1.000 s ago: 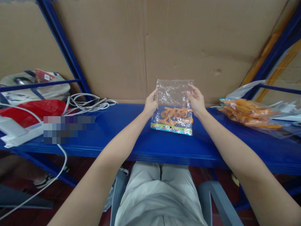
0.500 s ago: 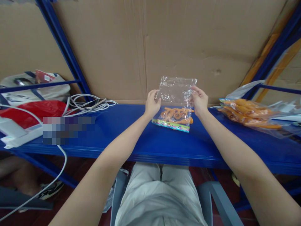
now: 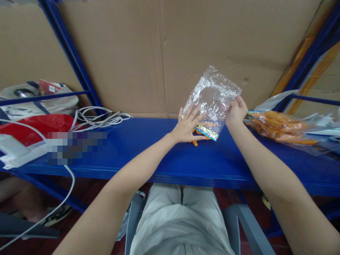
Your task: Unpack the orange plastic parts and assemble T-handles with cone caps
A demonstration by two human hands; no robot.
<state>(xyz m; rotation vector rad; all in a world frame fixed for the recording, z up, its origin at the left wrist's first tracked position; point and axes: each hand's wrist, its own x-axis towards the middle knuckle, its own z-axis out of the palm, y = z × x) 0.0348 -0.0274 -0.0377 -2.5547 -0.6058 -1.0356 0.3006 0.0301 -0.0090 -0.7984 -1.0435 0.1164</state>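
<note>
A clear plastic bag point(image 3: 212, 95) with a colourful printed strip along its lower edge is held up and tilted over the blue table. My right hand point(image 3: 237, 111) pinches the bag's right edge. My left hand point(image 3: 188, 125) has its fingers spread wide at the bag's lower left; whether it touches the film I cannot tell. Several small orange plastic pieces point(image 3: 195, 143) lie on the table just below the bag, partly hidden by my left hand and the printed strip.
At the right lies another clear bag with orange pieces point(image 3: 281, 125). Coiled white cable point(image 3: 98, 118), a white power strip point(image 3: 26, 154), a red plastic bag point(image 3: 45, 124) and a canvas bag point(image 3: 53, 102) sit at the left. Cardboard point(image 3: 127, 53) stands behind the blue table point(image 3: 127, 145).
My left hand has let go of the bag's edge and spread its fingers. The bag has moved up and right and tilted in my right hand. Orange pieces now show below it.
</note>
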